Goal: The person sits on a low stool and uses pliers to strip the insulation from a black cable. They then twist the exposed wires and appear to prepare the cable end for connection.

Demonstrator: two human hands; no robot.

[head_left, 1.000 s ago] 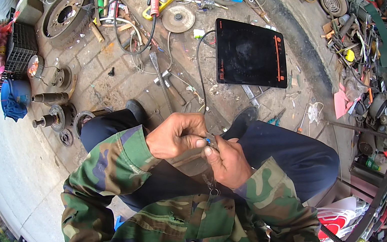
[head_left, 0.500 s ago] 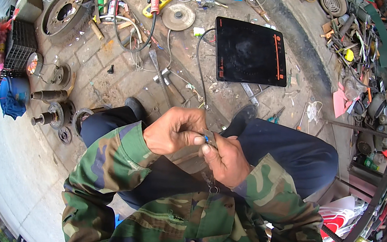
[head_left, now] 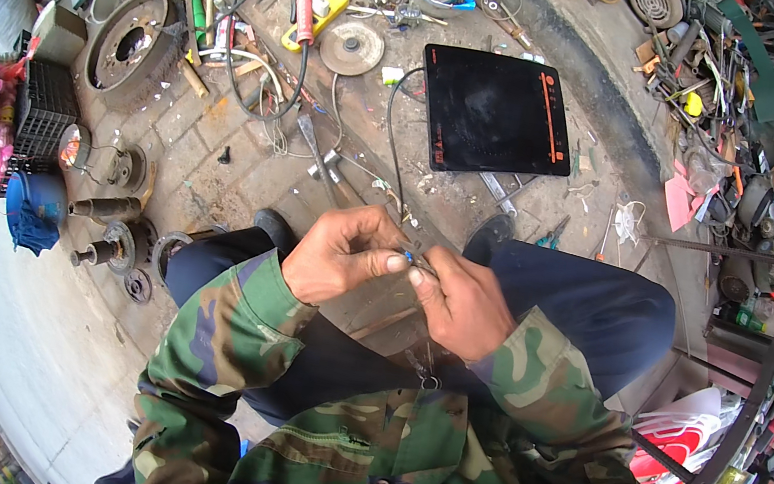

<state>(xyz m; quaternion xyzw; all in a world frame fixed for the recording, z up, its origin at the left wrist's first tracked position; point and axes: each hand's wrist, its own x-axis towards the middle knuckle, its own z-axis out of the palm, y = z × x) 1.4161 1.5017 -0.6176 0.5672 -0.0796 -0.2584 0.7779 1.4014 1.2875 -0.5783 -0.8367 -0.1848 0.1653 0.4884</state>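
Observation:
My left hand [head_left: 338,255] pinches a small piece with a blue part [head_left: 409,258] between thumb and forefinger, above my crossed legs. My right hand [head_left: 465,305] grips the same piece from the other side, fingers curled and thumb tip close to it. Its details are too small to make out. A black cord [head_left: 393,127] runs from beside the black induction cooker [head_left: 494,113] down behind my hands. A key ring [head_left: 429,383] hangs below my right hand.
Tools, cables and a yellow power strip [head_left: 331,10] lie beyond. A wheel rim [head_left: 103,63], black crate [head_left: 49,102], blue bucket [head_left: 50,187] and metal parts [head_left: 108,210] sit left. Piled scrap [head_left: 731,114] and a dark metal frame [head_left: 747,412] stand right.
Both hands have moved slightly upward with the small piece, and my right thumb has shifted up beside it. The view has tilted a little.

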